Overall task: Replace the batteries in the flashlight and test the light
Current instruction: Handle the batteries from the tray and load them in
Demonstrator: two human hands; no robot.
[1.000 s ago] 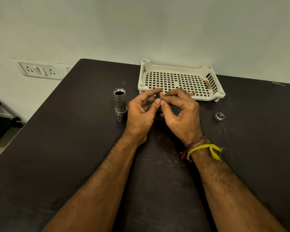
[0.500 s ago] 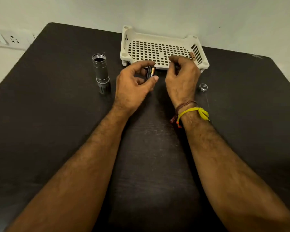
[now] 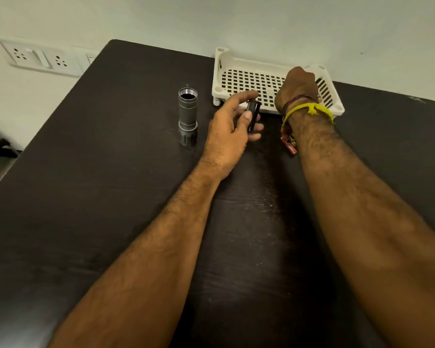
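Dark and faintly scratched, the worktop [image 3: 111,197] runs back to a pale wall, and the flashlight [image 3: 187,116] stands on it lens-end down, its threaded tail open to the ceiling. Standing it that way probably keeps it from rolling and leaves the bore ready for loading. Just right of it, the left hand [image 3: 232,129] grips a short black cylinder [image 3: 253,116], thumb on one side and fingers curled behind; it looks like the battery holder, held upright and clear of the surface so cells can go in, though its contents cannot be made out. Beyond it, the right hand [image 3: 299,86] reaches into the white perforated tray [image 3: 236,71] at the back edge, likely for a battery. Only the back of that hand and its knuckles face the camera: the fingers are bent down out of sight, so whether they grasp anything cannot be told. A yellow band [image 3: 309,110] and a reddish thread circle that wrist. The right forearm covers the worktop to its side, and no tail cap is visible. A socket panel [image 3: 35,56] sits on the wall at far left, and something dark on the floor below it is cut off by the frame.
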